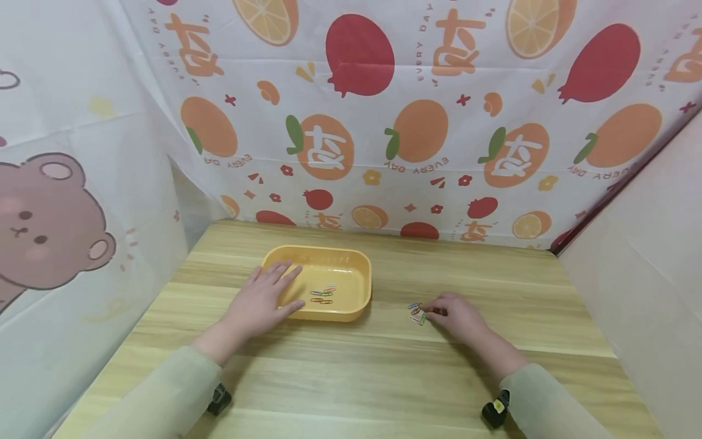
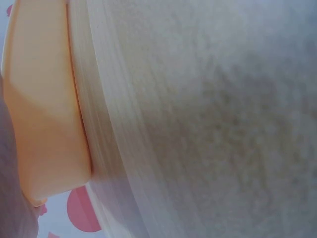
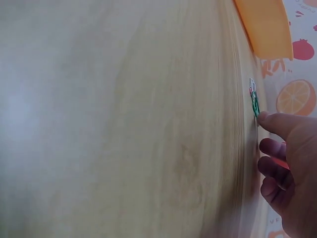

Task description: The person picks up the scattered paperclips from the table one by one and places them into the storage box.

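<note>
A yellow tray (image 1: 359, 299) stands on the table with several coloured paper clips (image 1: 323, 294) on its floor. My left hand (image 1: 263, 302) lies across the tray's left side with fingers spread, fingertips over its inside. To the right of the tray is a small pile of colourful paper clips (image 1: 417, 314) on the wood. At that pile, my right hand (image 1: 457, 314) pinches a paper clip with thumb and fingertips. In the right wrist view, green paper clips (image 3: 254, 101) lie right at the thumb tip; the index fingertip is hidden there.
The wooden table (image 1: 351, 378) ends at a fruit-printed cloth (image 1: 417, 140) behind. A white cloth with a bear (image 1: 49, 219) hangs at the left, and a pale panel (image 1: 647, 262) at the right. Dark wrist devices (image 1: 496, 410) sit at both sleeves.
</note>
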Motion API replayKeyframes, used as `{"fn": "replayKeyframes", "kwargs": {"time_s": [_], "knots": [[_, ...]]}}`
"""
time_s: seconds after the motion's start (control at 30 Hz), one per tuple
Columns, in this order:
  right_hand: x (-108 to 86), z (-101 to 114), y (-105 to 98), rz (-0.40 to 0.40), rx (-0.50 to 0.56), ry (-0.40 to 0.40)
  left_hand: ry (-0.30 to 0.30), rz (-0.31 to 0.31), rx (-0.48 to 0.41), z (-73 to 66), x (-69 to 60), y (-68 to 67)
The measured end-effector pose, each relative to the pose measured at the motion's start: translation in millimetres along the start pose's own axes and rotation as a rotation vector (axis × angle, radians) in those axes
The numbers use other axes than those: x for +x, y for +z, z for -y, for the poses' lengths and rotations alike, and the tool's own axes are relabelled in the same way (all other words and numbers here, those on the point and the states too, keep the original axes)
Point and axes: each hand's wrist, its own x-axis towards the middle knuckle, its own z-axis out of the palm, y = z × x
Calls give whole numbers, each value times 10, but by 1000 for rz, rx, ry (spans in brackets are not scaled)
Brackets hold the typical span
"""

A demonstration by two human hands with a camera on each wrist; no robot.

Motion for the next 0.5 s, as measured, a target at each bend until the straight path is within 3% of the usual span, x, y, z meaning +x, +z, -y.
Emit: {"fn": "replayKeyframes", "kwargs": {"time_s": [0.5], "knots": [[46,-39,26,-2,-6,-71,-8,-7,9,-19,-9,-17]]}}
